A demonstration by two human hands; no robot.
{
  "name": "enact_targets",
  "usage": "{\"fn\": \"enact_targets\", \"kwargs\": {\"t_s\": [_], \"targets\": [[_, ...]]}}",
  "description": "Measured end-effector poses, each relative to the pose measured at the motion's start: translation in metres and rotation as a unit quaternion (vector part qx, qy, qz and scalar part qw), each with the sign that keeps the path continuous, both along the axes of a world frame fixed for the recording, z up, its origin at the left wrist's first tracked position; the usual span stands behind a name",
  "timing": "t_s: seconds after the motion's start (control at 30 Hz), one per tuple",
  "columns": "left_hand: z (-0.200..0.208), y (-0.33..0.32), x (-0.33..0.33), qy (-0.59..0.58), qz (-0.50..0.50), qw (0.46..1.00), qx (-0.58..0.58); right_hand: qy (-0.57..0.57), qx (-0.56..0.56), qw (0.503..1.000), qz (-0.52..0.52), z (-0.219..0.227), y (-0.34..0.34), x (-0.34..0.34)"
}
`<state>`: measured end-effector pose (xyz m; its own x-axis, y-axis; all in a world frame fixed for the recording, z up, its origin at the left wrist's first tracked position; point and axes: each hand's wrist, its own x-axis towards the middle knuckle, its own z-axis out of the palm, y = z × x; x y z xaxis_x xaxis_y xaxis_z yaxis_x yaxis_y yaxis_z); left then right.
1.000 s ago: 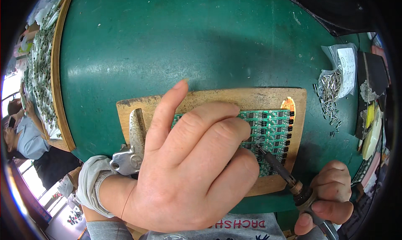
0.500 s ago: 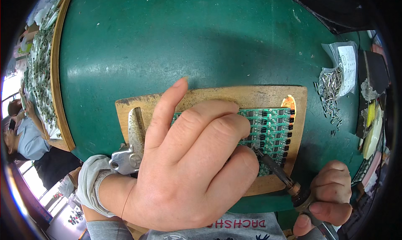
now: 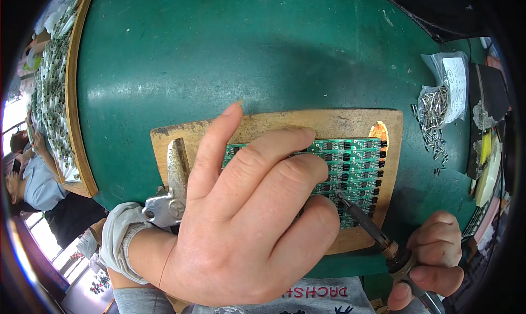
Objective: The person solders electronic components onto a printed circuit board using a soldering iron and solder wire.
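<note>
A green circuit board panel (image 3: 364, 174) with rows of small black parts lies on a wooden board (image 3: 350, 119). My left hand (image 3: 246, 204) covers the panel's left part. Its index and middle fingers curl down and its little finger sticks up; the thumb is hidden, as is anything pinched beneath. On the right, my right hand (image 3: 435, 256) grips a soldering iron (image 3: 395, 256). The iron's dark tip points up and left, at the panel's surface close to my left index finger. I cannot tell whether it touches. A metal clamp (image 3: 178, 182) stands on the wooden board's left side.
Right of the board, a clear bag (image 3: 433, 100) spills small metal pins onto the green table (image 3: 192, 51). Beyond it stands a dark box (image 3: 487, 106) with grey residue. A wood-rimmed tray (image 3: 73, 95) of parts lies far left, where a person (image 3: 41, 177) sits.
The soldering iron's tip has shifted slightly right, and my right hand moved a little right and down. The wooden board and panel have shifted up slightly. My left hand is nearly unchanged.
</note>
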<state>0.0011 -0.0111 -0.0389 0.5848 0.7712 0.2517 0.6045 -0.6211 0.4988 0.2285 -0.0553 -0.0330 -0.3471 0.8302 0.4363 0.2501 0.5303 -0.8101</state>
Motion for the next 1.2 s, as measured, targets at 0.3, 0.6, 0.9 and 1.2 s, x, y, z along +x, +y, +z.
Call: {"fn": "enact_targets", "kwargs": {"t_s": [0.3,0.6,0.9,1.2], "targets": [[0.0,0.0,0.001,0.021,0.002,1.0,-0.008,-0.062,0.034,0.997,0.005,-0.014,-0.01,0.013],[0.001,-0.002,0.0,0.032,0.006,0.999,-0.025,-0.006,-0.023,0.999,0.022,-0.006,-0.002,0.003],[0.021,0.007,0.007,0.099,-0.027,0.992,-0.079,0.021,0.011,1.0,0.001,-0.004,-0.001,0.0],[0.004,-0.002,0.003,0.038,-0.005,0.998,-0.048,0.027,-0.012,0.999,-0.014,0.001,-0.003,-0.002]]}}
